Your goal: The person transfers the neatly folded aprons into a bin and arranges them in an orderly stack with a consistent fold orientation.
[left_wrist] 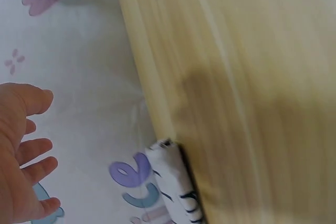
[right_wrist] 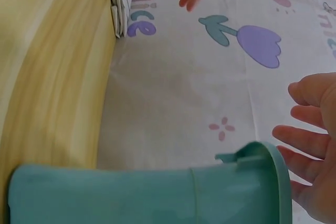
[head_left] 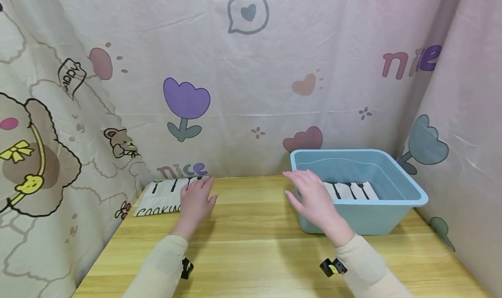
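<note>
A folded white cloth [head_left: 158, 198] printed with dark cutlery and lettering lies at the back left of the table. My left hand [head_left: 196, 202] hovers by its right end, fingers loosely extended and nothing held. To the right stands a light blue plastic bin [head_left: 364, 219]. Inside it lies another white cloth [head_left: 350, 191] with dark cutlery prints. My right hand [head_left: 311, 198], fingers spread and holding nothing, overlaps the bin's left side in the head view. In the right wrist view its fingers [right_wrist: 302, 142] appear beside the bin's rim [right_wrist: 283, 182].
A wooden table [head_left: 251, 245] carries the cloth and the bin. Printed curtains [head_left: 243, 71] hang behind it and along both sides. Each wrist wears a small black camera [head_left: 333, 267].
</note>
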The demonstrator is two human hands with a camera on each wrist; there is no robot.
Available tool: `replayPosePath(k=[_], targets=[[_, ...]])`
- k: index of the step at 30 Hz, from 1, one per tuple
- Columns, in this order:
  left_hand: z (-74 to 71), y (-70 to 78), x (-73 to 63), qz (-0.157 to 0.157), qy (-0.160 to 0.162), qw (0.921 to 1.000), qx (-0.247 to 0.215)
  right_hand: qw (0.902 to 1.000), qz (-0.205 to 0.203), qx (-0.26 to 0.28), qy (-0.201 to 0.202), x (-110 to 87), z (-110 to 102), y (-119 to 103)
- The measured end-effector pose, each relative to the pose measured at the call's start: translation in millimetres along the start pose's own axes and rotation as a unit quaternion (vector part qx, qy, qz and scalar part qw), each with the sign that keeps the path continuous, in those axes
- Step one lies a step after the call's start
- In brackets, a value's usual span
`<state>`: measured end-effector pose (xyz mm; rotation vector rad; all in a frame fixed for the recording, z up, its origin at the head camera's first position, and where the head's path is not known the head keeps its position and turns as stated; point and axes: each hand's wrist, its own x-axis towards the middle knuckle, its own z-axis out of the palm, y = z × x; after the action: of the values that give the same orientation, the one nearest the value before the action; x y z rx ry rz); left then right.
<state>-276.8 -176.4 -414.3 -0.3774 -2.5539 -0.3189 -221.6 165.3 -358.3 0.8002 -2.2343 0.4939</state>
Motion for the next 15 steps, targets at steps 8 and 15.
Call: replayPosePath(k=[8, 15], targets=[[8.9, -23.2, -9.1, -0.048, -0.024, 0.9985, -0.013, 0.9998, -0.015, 0.006, -0.011, 2.8, 14.6, -14.7], [13.1, -40.5, -14.7, -0.06, -0.034, 0.9976, -0.009, 0.9994, -0.033, 0.011, 0.002, 5.0, 29.6, -25.4]])
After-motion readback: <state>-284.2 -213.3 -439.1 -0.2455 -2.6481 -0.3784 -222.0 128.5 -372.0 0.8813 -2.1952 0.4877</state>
